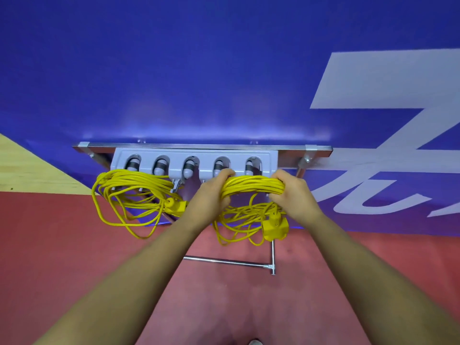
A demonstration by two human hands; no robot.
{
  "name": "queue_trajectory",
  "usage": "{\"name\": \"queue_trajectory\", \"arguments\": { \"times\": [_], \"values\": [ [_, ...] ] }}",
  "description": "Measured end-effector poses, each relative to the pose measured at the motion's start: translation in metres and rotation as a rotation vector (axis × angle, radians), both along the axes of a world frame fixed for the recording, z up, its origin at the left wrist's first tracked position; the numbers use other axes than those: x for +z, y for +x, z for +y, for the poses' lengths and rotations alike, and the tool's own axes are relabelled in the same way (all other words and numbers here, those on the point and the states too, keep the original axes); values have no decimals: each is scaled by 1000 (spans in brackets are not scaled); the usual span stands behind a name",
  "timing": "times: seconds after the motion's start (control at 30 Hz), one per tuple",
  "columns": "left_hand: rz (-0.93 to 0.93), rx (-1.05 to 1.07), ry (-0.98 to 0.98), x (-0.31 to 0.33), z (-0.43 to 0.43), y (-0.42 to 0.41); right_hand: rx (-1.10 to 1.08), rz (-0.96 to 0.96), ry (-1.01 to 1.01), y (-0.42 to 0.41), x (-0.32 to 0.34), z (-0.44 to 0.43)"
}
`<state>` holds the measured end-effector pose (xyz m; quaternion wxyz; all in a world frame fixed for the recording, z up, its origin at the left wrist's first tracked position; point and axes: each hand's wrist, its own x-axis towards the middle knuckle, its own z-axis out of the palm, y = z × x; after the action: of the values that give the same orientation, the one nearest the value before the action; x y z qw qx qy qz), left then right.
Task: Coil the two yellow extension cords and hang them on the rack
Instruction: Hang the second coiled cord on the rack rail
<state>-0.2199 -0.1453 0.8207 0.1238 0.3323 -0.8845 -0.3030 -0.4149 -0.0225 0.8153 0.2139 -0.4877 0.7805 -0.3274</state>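
My left hand (216,192): fingers curled round the second cord (251,189).
My right hand (291,190): gripping that bundle too, right against the rack (194,160).
First cord (134,188): hanging coiled on the rack's left side.

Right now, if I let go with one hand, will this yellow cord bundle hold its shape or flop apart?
Probably floppy: below the held coil, loose loops sag unevenly. The plug block dangling under the right hand would likely pull that side down. It seems unlikely to roll; the hung coil drapes limp from the rack.
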Motion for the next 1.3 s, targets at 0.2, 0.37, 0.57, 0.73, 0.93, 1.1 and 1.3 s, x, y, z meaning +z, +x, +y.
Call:
{"name": "queue_trajectory", "arguments": {
  "times": [0.2, 0.37, 0.57, 0.73, 0.93, 1.1, 1.3],
  "values": [
    [84, 60, -124, -13, 8, -1, 12, 13, 6, 3, -8, 5],
    [28, -130, -223, -2, -9, -3, 70, -74, 0, 1, -10, 8],
    [7, -211, 60, -3, -22, 4, 59, -188, -37, -3, -12, 7],
    [147, -99, 109, -5, -17, -1, 95, -163, -130, 0, -20, 16],
    [144, -152, 147, 3, -16, 0, -67, -50, -304, 14, -35, 14],
    [189, -136, 183, 3, -16, -1, -104, -158, -290, 15, -38, 11],
    [214, -65, -39, -7, -3, -7, -233, -127, -392, 23, -42, 7]
  ]
}}
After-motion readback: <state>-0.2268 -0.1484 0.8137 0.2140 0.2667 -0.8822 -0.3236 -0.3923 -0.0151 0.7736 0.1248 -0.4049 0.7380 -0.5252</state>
